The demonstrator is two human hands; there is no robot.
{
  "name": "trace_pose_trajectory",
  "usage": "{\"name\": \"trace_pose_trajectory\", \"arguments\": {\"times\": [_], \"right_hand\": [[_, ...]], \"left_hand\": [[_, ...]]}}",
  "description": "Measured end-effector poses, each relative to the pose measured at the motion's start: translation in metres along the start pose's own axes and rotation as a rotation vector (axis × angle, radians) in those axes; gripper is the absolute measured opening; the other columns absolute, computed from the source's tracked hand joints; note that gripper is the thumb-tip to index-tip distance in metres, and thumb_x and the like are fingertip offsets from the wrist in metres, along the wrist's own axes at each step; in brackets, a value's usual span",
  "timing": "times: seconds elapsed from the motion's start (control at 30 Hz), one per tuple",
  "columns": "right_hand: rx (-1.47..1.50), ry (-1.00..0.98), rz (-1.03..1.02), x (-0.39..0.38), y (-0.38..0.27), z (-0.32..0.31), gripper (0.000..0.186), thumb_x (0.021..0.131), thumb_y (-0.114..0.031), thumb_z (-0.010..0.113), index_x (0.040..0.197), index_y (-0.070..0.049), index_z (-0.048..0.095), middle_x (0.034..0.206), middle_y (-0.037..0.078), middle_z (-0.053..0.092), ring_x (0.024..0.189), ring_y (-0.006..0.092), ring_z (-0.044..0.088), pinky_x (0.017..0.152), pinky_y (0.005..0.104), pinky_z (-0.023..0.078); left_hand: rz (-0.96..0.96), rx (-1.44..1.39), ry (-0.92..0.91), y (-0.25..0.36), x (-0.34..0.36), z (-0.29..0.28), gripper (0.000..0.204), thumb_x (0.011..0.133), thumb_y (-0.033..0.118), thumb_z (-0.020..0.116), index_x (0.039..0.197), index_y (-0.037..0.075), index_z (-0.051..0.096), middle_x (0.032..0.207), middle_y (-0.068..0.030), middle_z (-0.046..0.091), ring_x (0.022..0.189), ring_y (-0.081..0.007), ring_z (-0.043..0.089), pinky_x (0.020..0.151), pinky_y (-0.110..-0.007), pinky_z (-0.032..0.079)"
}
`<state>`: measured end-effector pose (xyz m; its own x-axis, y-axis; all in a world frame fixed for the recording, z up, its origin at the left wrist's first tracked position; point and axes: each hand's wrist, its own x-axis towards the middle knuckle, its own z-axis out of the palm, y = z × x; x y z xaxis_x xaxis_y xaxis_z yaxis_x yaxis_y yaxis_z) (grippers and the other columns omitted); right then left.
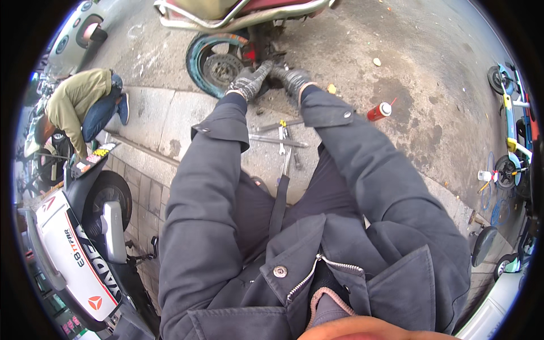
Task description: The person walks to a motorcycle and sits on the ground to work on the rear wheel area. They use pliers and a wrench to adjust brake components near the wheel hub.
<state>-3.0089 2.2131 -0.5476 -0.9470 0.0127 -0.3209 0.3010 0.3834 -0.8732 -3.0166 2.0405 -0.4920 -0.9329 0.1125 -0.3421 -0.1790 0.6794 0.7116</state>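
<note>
My left hand (251, 83), in a grey knit glove, is at the rear wheel (212, 65) of a scooter, just right of its hub. The wheel has a black tyre with a blue rim edge. My right hand (292, 80), gloved alike, meets the left one beside dark and red parts (258, 52) under the scooter's tail. Both hands have their fingers bent inward; whatever lies between them is too small to make out. Nearer me on the ground lie a spanner (281, 141), a long metal bar (277, 140) and several other hand tools.
A red spray can (378, 111) with a thin straw stands to the right. The scooter's metal rack (243, 21) overhangs my hands. Another person (85, 105) crouches at the left by a white and black scooter (73, 249). More two-wheelers (507, 127) line the right edge.
</note>
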Motion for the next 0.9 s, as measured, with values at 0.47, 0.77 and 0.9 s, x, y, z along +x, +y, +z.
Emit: {"name": "trace_pose_trajectory", "arguments": {"times": [0.47,0.77,0.9], "right_hand": [[-0.083,0.168,-0.114,-0.019,0.018,-0.065,0.036,0.089,-0.034,0.055,0.111,-0.008,0.066,0.103,0.023,0.066,0.097,0.0412,0.062,0.085,0.0455,0.05],[0.157,0.121,0.077,0.015,0.04,-0.017,0.035,0.09,-0.031,0.051,0.11,-0.007,0.066,0.102,0.022,0.067,0.097,0.037,0.063,0.082,0.0428,0.049],[0.065,0.157,-0.088,0.016,0.044,-0.017,0.03,0.086,-0.019,0.056,0.113,-0.007,0.063,0.103,0.023,0.065,0.096,0.0387,0.063,0.084,0.0445,0.05]], "left_hand": [[-0.205,-0.711,-0.117,-0.011,0.035,0.034,0.039,0.085,0.01,0.07,0.12,0.013,0.054,0.101,-0.0056,0.064,0.09,-0.0223,0.065,0.078,-0.048,0.059],[-0.036,-0.927,-0.24,-0.034,0.051,0.042,0.043,0.084,0.003,0.066,0.124,0.012,0.05,0.107,-0.0081,0.063,0.095,-0.0265,0.065,0.08,-0.045,0.058],[0.009,-0.936,-0.151,-0.041,0.055,0.048,0.048,0.081,-0.001,0.068,0.123,0.01,0.047,0.103,-0.0082,0.06,0.091,-0.0252,0.065,0.074,-0.043,0.06]]}}
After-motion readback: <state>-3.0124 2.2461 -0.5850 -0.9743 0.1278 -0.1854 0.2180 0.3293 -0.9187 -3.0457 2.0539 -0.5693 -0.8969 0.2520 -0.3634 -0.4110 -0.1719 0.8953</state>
